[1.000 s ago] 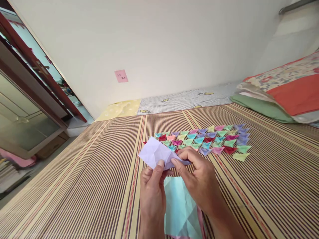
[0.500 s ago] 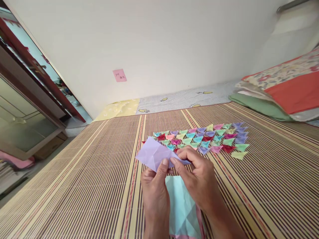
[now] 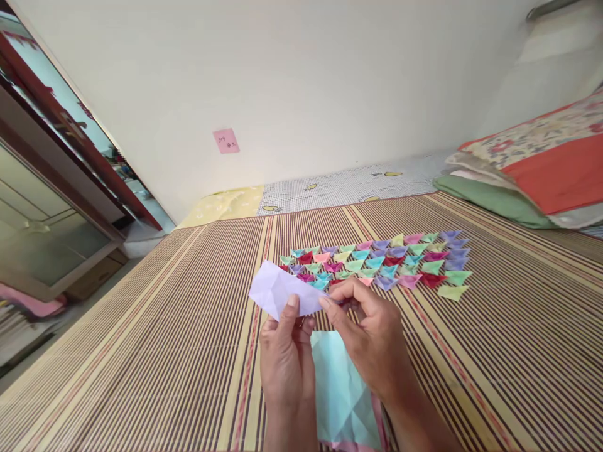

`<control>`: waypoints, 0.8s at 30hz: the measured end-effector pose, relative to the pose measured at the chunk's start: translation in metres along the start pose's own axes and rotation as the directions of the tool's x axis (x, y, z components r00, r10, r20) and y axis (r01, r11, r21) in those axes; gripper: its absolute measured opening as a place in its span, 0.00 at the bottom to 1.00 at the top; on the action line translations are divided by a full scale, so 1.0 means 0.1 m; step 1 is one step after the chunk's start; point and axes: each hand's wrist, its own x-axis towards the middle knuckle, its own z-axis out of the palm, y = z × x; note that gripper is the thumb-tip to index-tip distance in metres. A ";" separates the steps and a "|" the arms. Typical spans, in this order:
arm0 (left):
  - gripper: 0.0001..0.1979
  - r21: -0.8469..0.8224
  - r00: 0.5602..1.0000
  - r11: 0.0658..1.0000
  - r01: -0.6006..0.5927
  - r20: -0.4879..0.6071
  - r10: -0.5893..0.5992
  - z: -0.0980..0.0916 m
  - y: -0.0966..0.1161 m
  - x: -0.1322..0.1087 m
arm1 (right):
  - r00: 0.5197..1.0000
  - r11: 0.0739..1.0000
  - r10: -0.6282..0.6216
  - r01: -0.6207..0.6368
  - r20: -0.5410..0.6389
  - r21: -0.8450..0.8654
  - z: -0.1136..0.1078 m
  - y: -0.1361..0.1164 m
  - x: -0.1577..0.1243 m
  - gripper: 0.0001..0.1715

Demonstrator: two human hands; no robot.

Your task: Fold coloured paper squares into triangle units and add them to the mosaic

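A creased purple sheet of origami paper (image 3: 277, 287), partly folded, is held up between my hands. My left hand (image 3: 288, 355) pinches its lower edge, thumb on top and fingers beneath. At the paper's right end, my right hand (image 3: 370, 333) grips a narrow corner between thumb and fingers; that corner is partly hidden. Under my wrists lies a creased light-blue paper sheet (image 3: 342, 389), with pink paper showing at its edge. Beyond my hands, several small folded paper pieces (image 3: 374, 262) in many colours sit in rows on the striped mat (image 3: 164, 351).
A red and floral folded cloth (image 3: 549, 176) lies over a green one (image 3: 490, 199) at the right back. Patterned fabric (image 3: 330, 188) runs along the wall (image 3: 353, 81), which bears a pink note (image 3: 226, 141). A glass-panelled door (image 3: 42, 220) is at the left.
My left thumb has slid left along the purple paper, and the paper has shifted slightly left and tipped, showing narrower. My right hand keeps its pinch on the right corner.
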 end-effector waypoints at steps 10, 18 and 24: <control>0.06 -0.071 0.997 0.996 0.048 -0.053 -0.051 0.04 0.03 0.01 | 0.998 0.995 0.067 -0.065 -0.017 0.077 0.02 0.08 -0.01 0.09; 0.13 0.032 0.996 0.995 -0.091 0.010 0.091 -0.08 -0.01 0.10 | 0.985 0.990 0.130 -0.135 0.115 0.031 -0.23 0.18 0.10 0.07; 0.15 0.401 0.942 0.893 -0.204 0.328 0.068 -0.19 -0.08 0.08 | 0.946 0.958 0.192 -0.238 0.262 0.160 -0.26 0.12 0.12 0.16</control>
